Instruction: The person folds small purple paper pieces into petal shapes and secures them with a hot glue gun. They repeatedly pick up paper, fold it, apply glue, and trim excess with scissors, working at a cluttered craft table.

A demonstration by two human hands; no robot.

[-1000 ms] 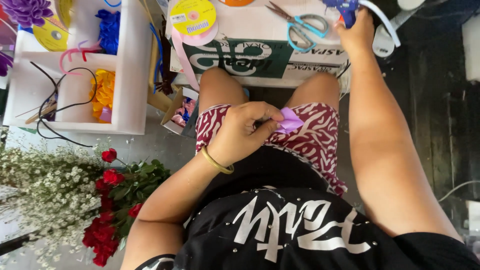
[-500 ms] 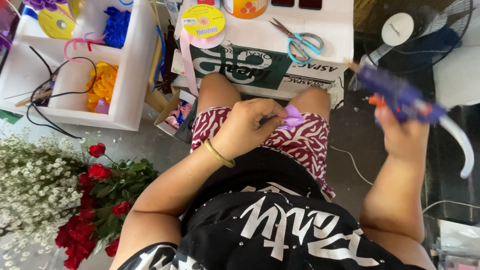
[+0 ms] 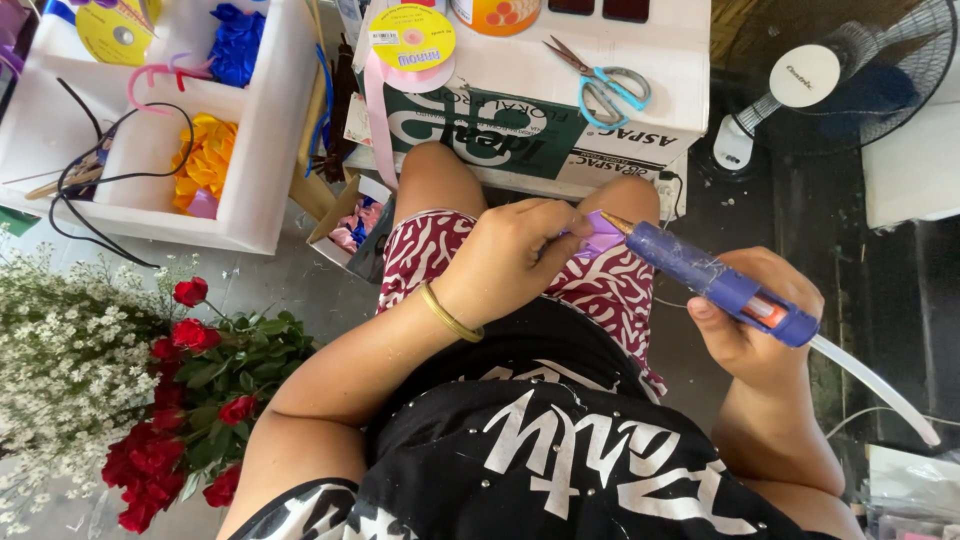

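Note:
My left hand [image 3: 515,258] rests over my lap and pinches a small piece of purple ribbon [image 3: 601,235]. My right hand [image 3: 755,325] grips a blue glue gun [image 3: 715,281] with a white glue stick [image 3: 870,386] trailing out behind it. The gun's metal tip touches the purple ribbon right at my left fingers. I sit with red-and-white patterned shorts and a black shirt below.
A cardboard box [image 3: 640,150] in front of my knees carries blue-handled scissors [image 3: 600,80] and a yellow-cored pink ribbon spool [image 3: 410,40]. A white compartment tray [image 3: 255,170] with ribbons sits left. Red roses [image 3: 190,390] and white flowers [image 3: 60,350] lie lower left. A fan [image 3: 830,80] stands right.
My right hand has brought the glue gun down from the box top toward my lap, and its tip now meets the purple ribbon. The left hand has stayed put.

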